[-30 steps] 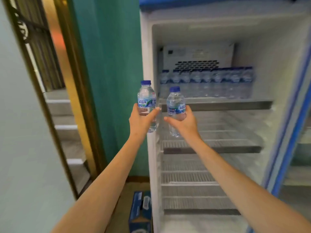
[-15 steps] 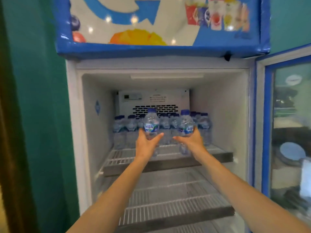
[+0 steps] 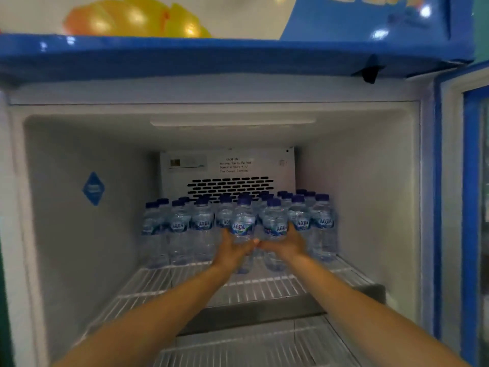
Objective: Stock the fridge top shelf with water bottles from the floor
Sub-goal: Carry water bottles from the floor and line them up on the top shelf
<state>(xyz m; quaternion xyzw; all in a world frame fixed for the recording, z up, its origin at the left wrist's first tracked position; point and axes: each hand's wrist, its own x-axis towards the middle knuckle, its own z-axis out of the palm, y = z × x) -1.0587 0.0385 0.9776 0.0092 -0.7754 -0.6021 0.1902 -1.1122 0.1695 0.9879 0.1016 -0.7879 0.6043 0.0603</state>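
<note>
Both hands (image 3: 232,250) (image 3: 287,243) have carried their gripped bottles (image 3: 242,229) (image 3: 275,229) over the top shelf (image 3: 158,282), bare wire ahead.

Dim, soft, glare-flecked, edge-warped

There is a single view, from a wide-angle camera worn on the person's head. It faces straight into the open fridge, close to its front opening and roughly level with the upper compartment. The top shelf (image 3: 254,287) spans the lower middle of the frame, its front edge nearest the lens and its back edge against the vented rear panel (image 3: 230,186). Both forearms stretch away from the bottom edge toward mid-frame. The fridge's blue header (image 3: 185,56) fills the top.
</note>
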